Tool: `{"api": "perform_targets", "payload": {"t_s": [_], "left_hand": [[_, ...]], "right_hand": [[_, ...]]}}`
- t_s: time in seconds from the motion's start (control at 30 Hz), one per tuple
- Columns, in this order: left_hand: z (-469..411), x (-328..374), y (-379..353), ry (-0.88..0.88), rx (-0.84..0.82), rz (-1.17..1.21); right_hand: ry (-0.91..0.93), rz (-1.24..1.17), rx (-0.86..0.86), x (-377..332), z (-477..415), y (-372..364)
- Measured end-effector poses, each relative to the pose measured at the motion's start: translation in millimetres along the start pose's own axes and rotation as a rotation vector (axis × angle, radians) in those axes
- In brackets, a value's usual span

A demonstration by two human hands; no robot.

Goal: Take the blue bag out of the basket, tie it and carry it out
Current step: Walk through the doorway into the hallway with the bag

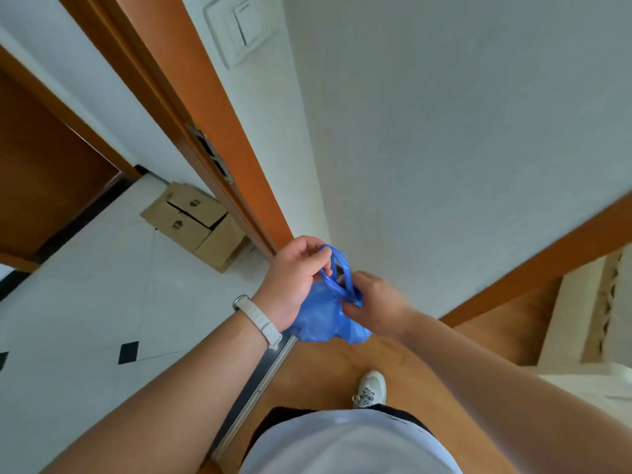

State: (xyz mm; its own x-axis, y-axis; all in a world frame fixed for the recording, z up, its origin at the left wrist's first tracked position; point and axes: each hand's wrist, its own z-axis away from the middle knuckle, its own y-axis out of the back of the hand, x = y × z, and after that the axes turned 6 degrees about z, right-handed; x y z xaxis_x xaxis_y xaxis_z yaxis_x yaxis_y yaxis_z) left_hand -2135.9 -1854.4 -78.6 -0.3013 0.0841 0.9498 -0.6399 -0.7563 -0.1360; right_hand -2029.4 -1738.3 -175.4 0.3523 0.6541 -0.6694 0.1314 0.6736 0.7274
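A small blue plastic bag (321, 314) hangs in the air in front of me, between both hands. My left hand (294, 280), with a pale band on its wrist, pinches one of the bag's looped handles near the top. My right hand (374, 304) grips the bag's neck and the other handle from the right side. The handles rise as thin blue loops between my fingers. The bag's crumpled body sags below the hands. No basket is in view.
I stand on a wooden floor by a white wall (444, 131), next to an orange-brown door frame (219, 138). Beyond the metal threshold (260, 384) lies a white tiled floor with an open cardboard box (195, 220). A pale piece of furniture (581, 319) stands at the right.
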Motion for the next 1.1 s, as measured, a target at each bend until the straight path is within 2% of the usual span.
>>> {"api": "perform_targets", "payload": {"t_s": [0.17, 0.4, 0.63, 0.83, 1.1], "left_hand": [[-49, -7, -7, 0.061, -0.084, -0.035], [-115, -35, -13, 0.148, -0.295, -0.122], [-173, -88, -20, 0.324, -0.469, -0.138], [-238, -175, -15, 0.433, -0.496, -0.182], [-305, -344, 5, 0.532, -0.465, -0.321]], "right_hand": [[-0.089, 0.009, 0.017, 15, -20, 8], [-0.280, -0.005, 0.073, 44, -34, 0], [-0.395, 0.195, 0.018, 89, -58, -39], [-0.479, 0.149, 0.042, 158, -92, -108], [-0.509, 0.225, 0.025, 265, -121, -219]]}}
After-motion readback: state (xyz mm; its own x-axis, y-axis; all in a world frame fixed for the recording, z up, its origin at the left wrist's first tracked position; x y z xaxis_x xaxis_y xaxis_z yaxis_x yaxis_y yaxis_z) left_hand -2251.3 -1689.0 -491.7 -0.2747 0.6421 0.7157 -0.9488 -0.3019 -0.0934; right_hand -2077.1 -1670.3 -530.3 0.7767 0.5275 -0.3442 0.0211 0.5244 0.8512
